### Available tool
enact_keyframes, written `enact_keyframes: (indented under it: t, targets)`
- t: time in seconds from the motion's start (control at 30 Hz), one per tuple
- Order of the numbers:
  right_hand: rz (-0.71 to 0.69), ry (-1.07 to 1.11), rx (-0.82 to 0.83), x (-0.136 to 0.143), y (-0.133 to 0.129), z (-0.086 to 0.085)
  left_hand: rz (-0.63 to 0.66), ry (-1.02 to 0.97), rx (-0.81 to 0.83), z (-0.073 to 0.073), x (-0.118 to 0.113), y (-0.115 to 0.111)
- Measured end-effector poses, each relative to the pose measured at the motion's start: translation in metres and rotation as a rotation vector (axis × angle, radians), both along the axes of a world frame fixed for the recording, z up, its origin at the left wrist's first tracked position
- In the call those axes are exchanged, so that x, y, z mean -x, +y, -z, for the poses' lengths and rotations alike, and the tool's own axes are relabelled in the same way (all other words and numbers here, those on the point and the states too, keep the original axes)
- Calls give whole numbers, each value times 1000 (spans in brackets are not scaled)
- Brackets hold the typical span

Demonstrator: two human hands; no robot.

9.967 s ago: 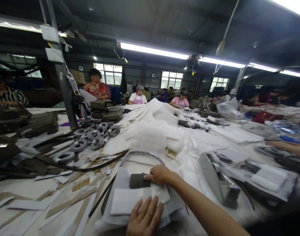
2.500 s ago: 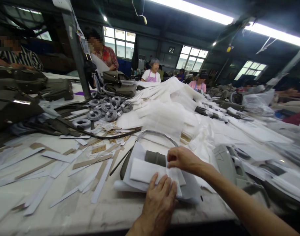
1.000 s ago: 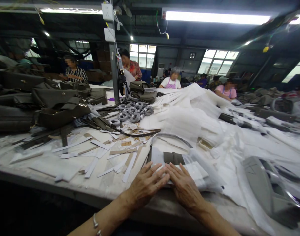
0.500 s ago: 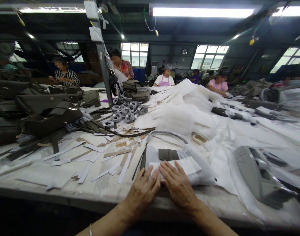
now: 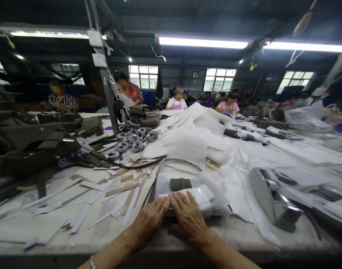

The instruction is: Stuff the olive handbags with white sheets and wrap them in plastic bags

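Observation:
A dark olive bag lies near the table's front edge, mostly covered by white wrapping sheet [image 5: 204,196]; its olive strap tab [image 5: 181,184] shows at the top. Behind it curves a wrapped grey handle [image 5: 182,163]. My left hand [image 5: 151,216] rests at the bag's near left edge, fingers together and bent over the sheet; what they may hold is hidden. Beside it, my right hand [image 5: 187,216] lies on the white sheet with its fingers stretched out, pressing on it and gripping nothing.
Paper and cardboard strips [image 5: 83,203] litter the left of the table, with dark bags [image 5: 33,149] beyond. Wrapped grey coils [image 5: 134,142] lie near a metal post [image 5: 109,93]. White sheets [image 5: 193,123] are heaped behind; a grey-green bag [image 5: 271,201] is at right. Several people work across the table.
The view has tilted up and turned right, so the scene sits lower and further left. My left hand's fingers have drawn closer together; my right hand stays on the sheet.

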State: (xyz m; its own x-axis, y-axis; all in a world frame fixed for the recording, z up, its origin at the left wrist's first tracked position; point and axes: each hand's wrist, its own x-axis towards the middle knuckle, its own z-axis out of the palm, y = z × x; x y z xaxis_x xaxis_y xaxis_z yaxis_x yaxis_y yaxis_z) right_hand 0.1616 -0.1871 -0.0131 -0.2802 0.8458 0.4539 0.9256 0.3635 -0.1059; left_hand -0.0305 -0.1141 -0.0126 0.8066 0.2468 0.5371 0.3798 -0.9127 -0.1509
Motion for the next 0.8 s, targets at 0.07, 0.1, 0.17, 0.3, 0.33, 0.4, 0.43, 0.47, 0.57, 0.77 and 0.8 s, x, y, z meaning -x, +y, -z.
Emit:
enact_keyframes:
  t: [0.07,0.1,0.17,0.3,0.33,0.4,0.43,0.47,0.57,0.77,0.8]
  targets:
    - [21,-25,-56,0,5,0,1,-24,71,-7,-3,0]
    - [29,-43,-91,0,6,0,-9,-16,100,-11,-4,-1]
    - [23,-81,-154,-3,8,-1,-50,31,130,-15,-8,-6]
    - [-67,-109,-219,-9,10,-5,-180,71,-55,-9,-15,-15]
    - [-77,-100,-222,-10,10,-7,-194,53,-145,-7,-17,-16]
    - [-80,-64,-211,-10,12,-13,-188,-2,-288,-7,-19,-14]
    - [-82,-46,-205,-10,13,-17,-175,-36,-323,-8,-20,-12]
    - [-84,-29,-203,-9,14,-21,-158,-62,-327,-10,-20,-9]
    - [-82,2,-228,-6,15,-26,-85,-123,-280,-17,-21,-2]
    - [-88,20,-316,-1,7,-2,3,-234,-304,3,-12,-1]
    - [-88,12,-363,-1,7,4,6,-254,-326,7,-9,-1]
